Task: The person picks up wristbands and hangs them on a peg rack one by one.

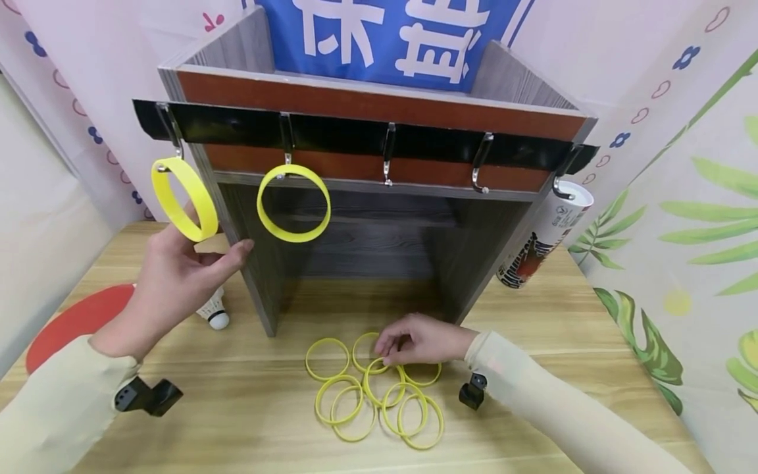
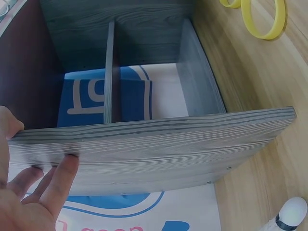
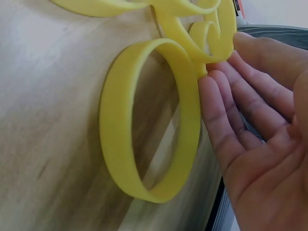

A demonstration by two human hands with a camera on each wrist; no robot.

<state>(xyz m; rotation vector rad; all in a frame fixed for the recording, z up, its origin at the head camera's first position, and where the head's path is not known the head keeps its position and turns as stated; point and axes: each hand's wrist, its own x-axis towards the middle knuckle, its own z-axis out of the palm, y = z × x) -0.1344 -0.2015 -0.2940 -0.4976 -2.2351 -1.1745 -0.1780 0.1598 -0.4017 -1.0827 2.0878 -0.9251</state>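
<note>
A grey wooden shelf (image 1: 379, 97) stands on the table, with a black strip of hooks (image 1: 343, 135) across its front. One yellow wristband (image 1: 204, 207) hangs on the far-left hook and another yellow wristband (image 1: 293, 237) on the hook beside it. My left hand (image 1: 177, 273) grips the shelf's left side panel (image 2: 144, 154), thumb on the edge and fingers against the outer face. Low in front of the shelf, my right hand (image 1: 423, 339) pinches a yellow wristband (image 3: 225, 41) at the loose pile. Several flat wristbands overlap there, one loose wristband (image 3: 115, 120) nearest the right wrist camera.
A shuttlecock (image 1: 219, 320) and a red paddle (image 1: 77, 322) lie left of the shelf. A printed tube (image 1: 545, 234) stands to its right. The three hooks to the right, including the middle hook (image 1: 388, 153), carry nothing. Printed cloth hangs behind.
</note>
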